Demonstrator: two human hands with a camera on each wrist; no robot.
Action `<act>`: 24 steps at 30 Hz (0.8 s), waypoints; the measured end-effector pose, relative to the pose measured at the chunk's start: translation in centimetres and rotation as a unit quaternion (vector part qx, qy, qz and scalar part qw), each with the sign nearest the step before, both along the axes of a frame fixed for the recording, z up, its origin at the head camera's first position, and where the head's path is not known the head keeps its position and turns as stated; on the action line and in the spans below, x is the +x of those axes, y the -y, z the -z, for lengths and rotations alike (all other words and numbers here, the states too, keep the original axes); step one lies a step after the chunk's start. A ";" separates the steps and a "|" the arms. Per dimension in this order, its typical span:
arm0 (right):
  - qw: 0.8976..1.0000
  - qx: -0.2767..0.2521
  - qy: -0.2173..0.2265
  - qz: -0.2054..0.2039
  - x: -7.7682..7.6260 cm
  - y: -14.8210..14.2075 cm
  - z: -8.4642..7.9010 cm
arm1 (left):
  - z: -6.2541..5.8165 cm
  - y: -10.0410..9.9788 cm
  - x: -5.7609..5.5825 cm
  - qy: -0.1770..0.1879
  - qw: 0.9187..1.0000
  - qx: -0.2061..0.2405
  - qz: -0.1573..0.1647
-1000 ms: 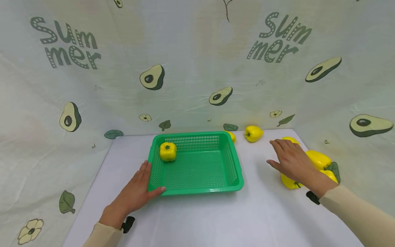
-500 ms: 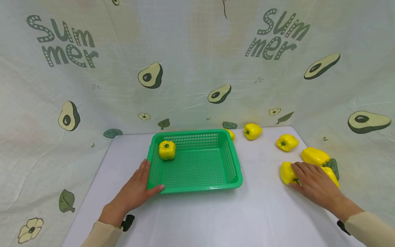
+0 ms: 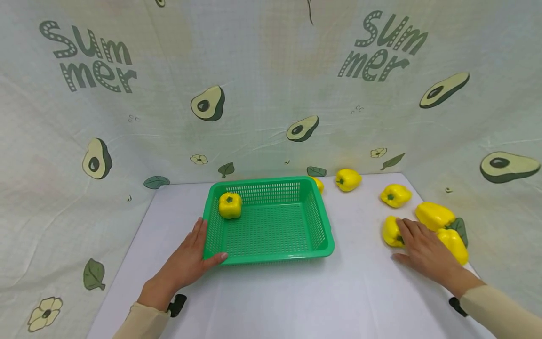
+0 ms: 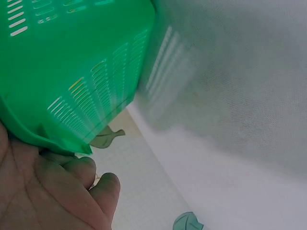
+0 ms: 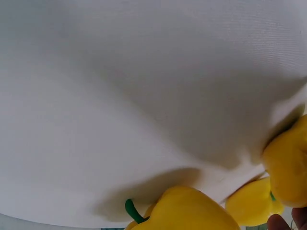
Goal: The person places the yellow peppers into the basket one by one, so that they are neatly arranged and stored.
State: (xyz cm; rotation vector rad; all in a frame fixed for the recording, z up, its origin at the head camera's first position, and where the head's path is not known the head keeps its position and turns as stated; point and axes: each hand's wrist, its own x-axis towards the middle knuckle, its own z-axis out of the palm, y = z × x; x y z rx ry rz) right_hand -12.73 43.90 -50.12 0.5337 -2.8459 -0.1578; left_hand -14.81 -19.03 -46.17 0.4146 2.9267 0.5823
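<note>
In the head view my left hand (image 3: 186,261) rests at the near left corner of a green plastic basket (image 3: 271,258), straight fingers along its left side and thumb on the front rim. One yellow bell pepper (image 3: 230,205) stands in the basket's back left part, stem up. My right hand (image 3: 429,252) is low over the table at the right, its fingertips touching a yellow bell pepper (image 3: 392,231) and its thumb apart from it. In the right wrist view fingertips (image 5: 278,223) show beside a bell pepper (image 5: 290,163). Part of the touched pepper is hidden by my fingers.
Loose yellow bell peppers lie around my right hand: one near my wrist (image 3: 453,246), one behind it (image 3: 434,216), and one farther back (image 3: 395,195). Another (image 3: 348,180) lies at the back edge. The basket partly hides one more (image 3: 317,184). A patterned cloth hangs behind.
My right hand came down to the right onto the bell peppers, then shifted slightly left and back. The touched pepper has turned and moved a little. My left hand and the basket stay put.
</note>
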 end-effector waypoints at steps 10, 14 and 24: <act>0.999 -0.040 -0.005 0.015 -1.5 0.3 0.3 | -0.2 -0.2 0.1 0.004 1.000 -0.002 0.000; 0.999 -0.049 -0.014 0.015 -2.5 0.1 0.4 | -0.1 -0.1 0.1 0.004 1.000 0.000 -0.001; 0.997 -0.070 -0.018 0.032 -3.8 0.6 0.5 | -0.1 -0.2 0.1 0.007 1.000 -0.001 -0.005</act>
